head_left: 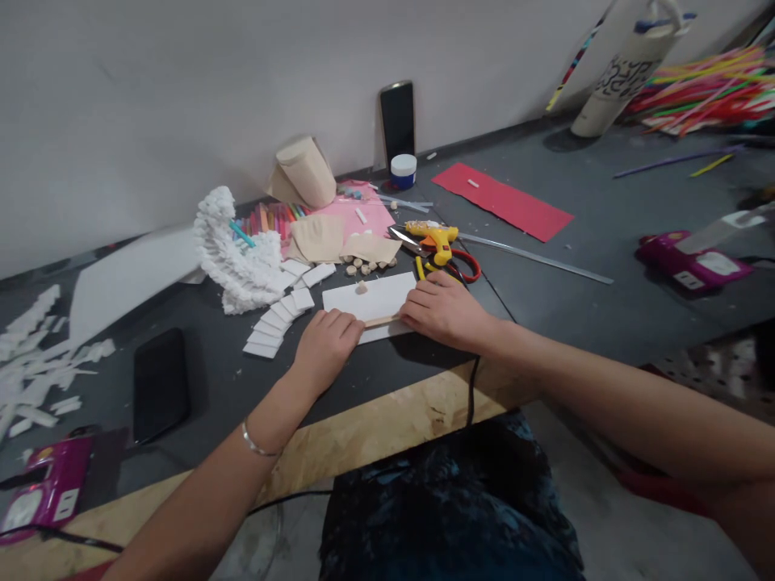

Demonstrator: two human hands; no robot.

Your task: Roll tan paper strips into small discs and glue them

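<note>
My left hand point(325, 347) and my right hand point(441, 311) both rest on the dark table point(581, 242), fingers curled down. Between them lies a thin wooden stick point(383, 320), and each hand pinches one end of it. The stick lies along the near edge of a white foam board point(372, 297). A small wooden bead point(362, 287) sits on that board. A bracelet circles my left wrist.
A yellow glue gun point(437, 239) and red-handled scissors point(466, 265) lie just behind my right hand. White foam tiles point(279, 315) and a fluffy white piece point(233, 254) are at left. A black phone point(161, 383) lies near the edge. Red paper point(502, 202) and a metal ruler point(538, 258) lie at right.
</note>
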